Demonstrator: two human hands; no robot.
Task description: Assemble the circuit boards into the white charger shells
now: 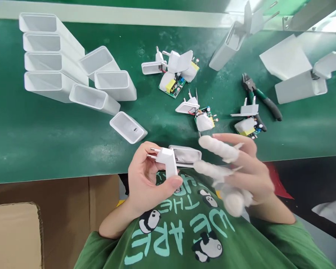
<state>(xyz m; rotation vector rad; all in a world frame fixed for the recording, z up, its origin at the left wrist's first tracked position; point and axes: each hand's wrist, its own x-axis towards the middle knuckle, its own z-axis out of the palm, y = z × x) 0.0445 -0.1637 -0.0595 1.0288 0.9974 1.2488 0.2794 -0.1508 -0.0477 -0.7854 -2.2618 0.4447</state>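
Note:
My left hand [147,186] grips a white plug cap [169,160] between thumb and fingers, its two metal pins pointing left. Just beside the cap, at the table's front edge, is an open white charger case [188,154] with something pale inside. Whether my left fingers also support that case is hidden. My right hand [240,175], slightly blurred, hovers to the right of the case. White cots cover its thumb and two of its fingers, which are spread apart with nothing visible between them.
Empty white cases [100,98] stand grouped at left, one [128,127] nearer me. Circuit boards wired to plug caps [173,84] lie mid-table, another [204,119] closer. Green-handled cutters [261,95] lie at right near a board [248,127]. Cases with attached caps [299,89] sit far right.

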